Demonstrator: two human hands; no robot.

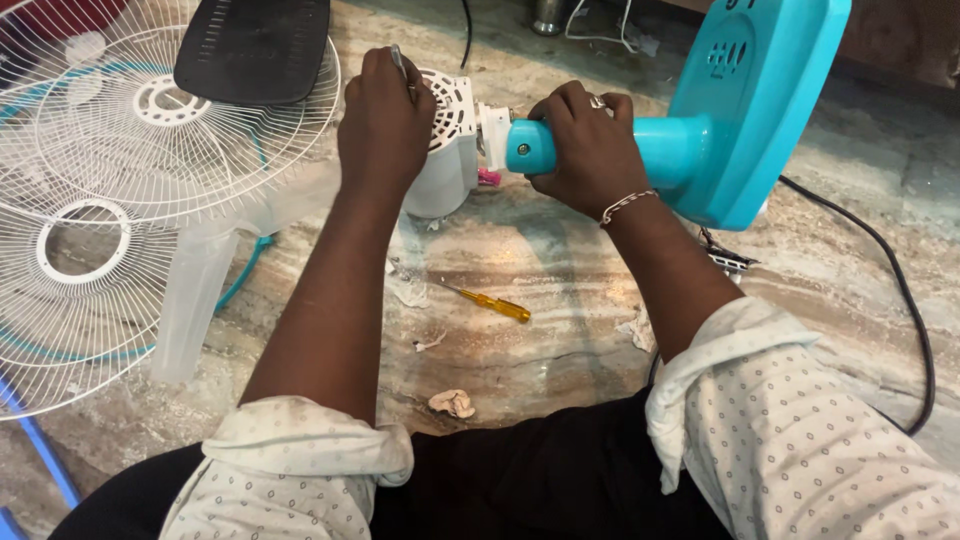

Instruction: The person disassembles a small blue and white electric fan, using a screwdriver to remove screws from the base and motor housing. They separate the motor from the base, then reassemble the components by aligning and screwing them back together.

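The left hand [383, 125] is closed on a thin metal tool [399, 62] against the white ribbed motor housing [448, 140], near the marble floor's [560, 260] far edge. The right hand [590, 150] is wrapped around the glossy turquoise fan neck [672, 148]. A firm neck grip should steady the tool. 2 wire grilles [90, 200] lie left.

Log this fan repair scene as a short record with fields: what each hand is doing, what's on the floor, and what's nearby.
Left hand: holds a thin metal tool against the white motor housing
Right hand: grips the turquoise neck of the fan stand
Floor: marble; yellow-handled screwdriver, crumpled paper scraps
Left side: white wire fan guards, clear fan blade, dark cover
Right side: black cable
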